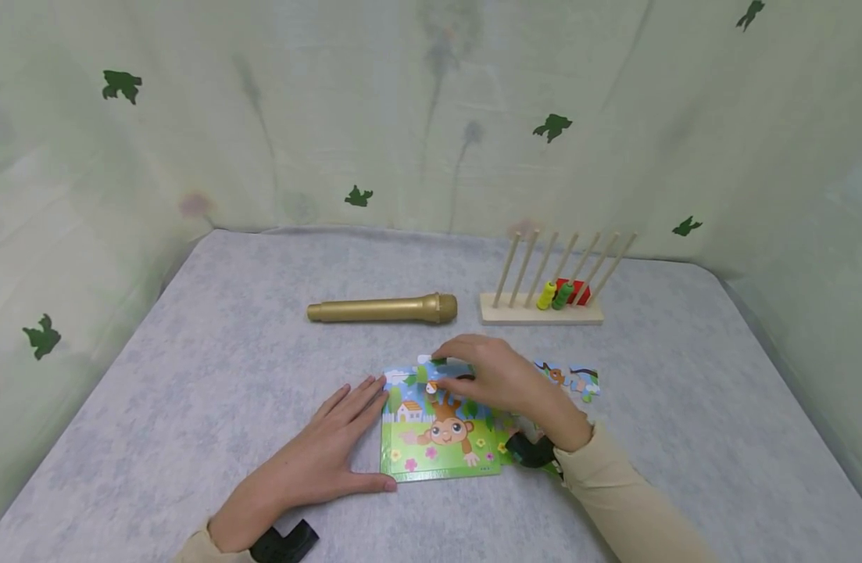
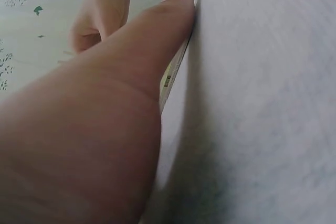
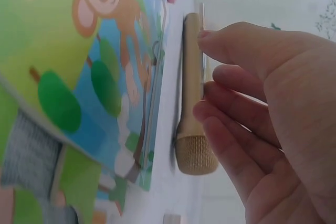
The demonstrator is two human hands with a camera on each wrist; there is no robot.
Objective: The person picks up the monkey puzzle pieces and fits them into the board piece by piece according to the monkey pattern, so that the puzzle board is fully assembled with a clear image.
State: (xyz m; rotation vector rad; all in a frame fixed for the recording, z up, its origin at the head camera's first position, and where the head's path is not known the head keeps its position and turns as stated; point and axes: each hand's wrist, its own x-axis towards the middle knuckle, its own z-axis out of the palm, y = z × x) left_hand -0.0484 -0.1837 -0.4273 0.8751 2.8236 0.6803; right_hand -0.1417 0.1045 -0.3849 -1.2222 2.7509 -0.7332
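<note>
One puzzle board point(image 1: 420, 447); corner print point(image 1: 484, 469) too small.

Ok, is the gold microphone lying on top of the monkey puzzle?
No, the gold microphone lies on the table beyond the monkey puzzle, with a gap between them.

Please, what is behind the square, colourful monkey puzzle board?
A golden rod-shaped microphone; farther right, a pale wooden peg rack. The right hand covers the far right corner of the board, hiding anything there.
</note>
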